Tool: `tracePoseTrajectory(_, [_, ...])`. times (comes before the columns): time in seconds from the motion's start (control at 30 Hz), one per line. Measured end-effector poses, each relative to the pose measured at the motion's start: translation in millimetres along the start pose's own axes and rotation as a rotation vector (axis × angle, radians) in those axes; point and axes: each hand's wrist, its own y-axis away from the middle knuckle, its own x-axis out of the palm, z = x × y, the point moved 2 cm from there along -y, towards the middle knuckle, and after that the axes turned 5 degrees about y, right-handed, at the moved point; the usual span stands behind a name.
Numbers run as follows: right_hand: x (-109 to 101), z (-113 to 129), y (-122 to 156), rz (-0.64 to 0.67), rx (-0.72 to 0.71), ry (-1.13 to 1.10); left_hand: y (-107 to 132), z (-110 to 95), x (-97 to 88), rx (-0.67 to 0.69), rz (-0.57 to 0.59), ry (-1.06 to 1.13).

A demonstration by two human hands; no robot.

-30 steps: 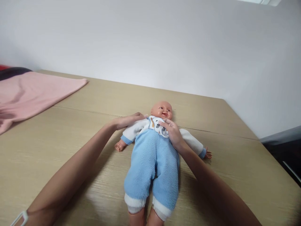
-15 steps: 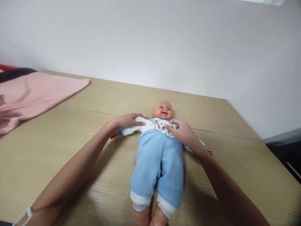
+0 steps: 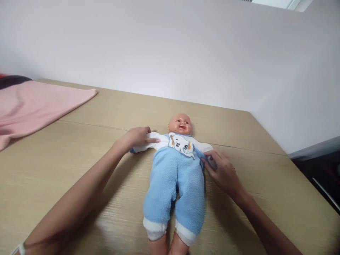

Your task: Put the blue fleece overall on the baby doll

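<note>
**Item:** doll (image 3: 176,170). Hard plastic head, blue fleece suit, white sleeves, elephant patch (image 3: 182,144) on the chest.

**Position:** flat on its back on the worktop (image 3: 79,170), head toward the wall, arms out to the sides (the feet run off the lower edge of the view).

**Left grip** (image 3: 135,137): at the doll's outstretched arm on the person's left. It is closed over the white sleeve, with the thumb laid along the top.

**Right grip** (image 3: 221,171): touching the doll's other side, just beside the suit's upper edge. The fingers are bent over the sleeve, and the arm beneath is hidden. Whether cloth is pinched or only pressed, I cannot tell.

**Handling, as judged:**
- The fleece sits loose on stiff limbs, so hold the limb through the cloth rather than the cloth alone.
- Keep pressure even on both sides, or the body may roll.
- Light force should be enough.

**Also present:** pink cloth (image 3: 34,104), well apart from the doll, off to the person's left of its head.
</note>
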Motion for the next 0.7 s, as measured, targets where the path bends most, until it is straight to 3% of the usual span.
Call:
tracePoseTrajectory(0.1, [12, -12, 24, -0.188, -0.031, 0.139, 22, -31, -12.1, 0.07, -0.197, -0.23])
tracePoseTrajectory(0.17, [18, -17, 28, -0.28, -0.008, 0.151, 39, -65, -15.9, 0.185, -0.332, -0.297])
tracePoseTrajectory(0.2, [20, -18, 27, -0.315, 0.004, 0.136, 46, -84, -14.0, 0.263, -0.342, -0.281])
tracePoseTrajectory(0.27, [23, -17, 23, -0.373, 0.021, 0.087, 54, -123, -3.4, 0.414, -0.315, -0.206])
tracePoseTrajectory(0.33, [25, -15, 19, -0.403, 0.022, 0.043, 52, -156, 15.5, 0.599, -0.204, -0.165])
tracePoseTrajectory(0.4, [26, -13, 17, -0.405, 0.018, 0.018, 42, -179, 36.9, 0.695, -0.093, -0.18])
tracePoseTrajectory(0.53, [18, -25, 19, -0.306, -0.001, -0.046, 16, -192, 66.7, 0.73, -0.036, -0.291])
tracePoseTrajectory(0.7, [-11, -66, 28, -0.006, -0.15, -0.043, 8, -185, 74.9, 0.77, -0.051, -0.266])
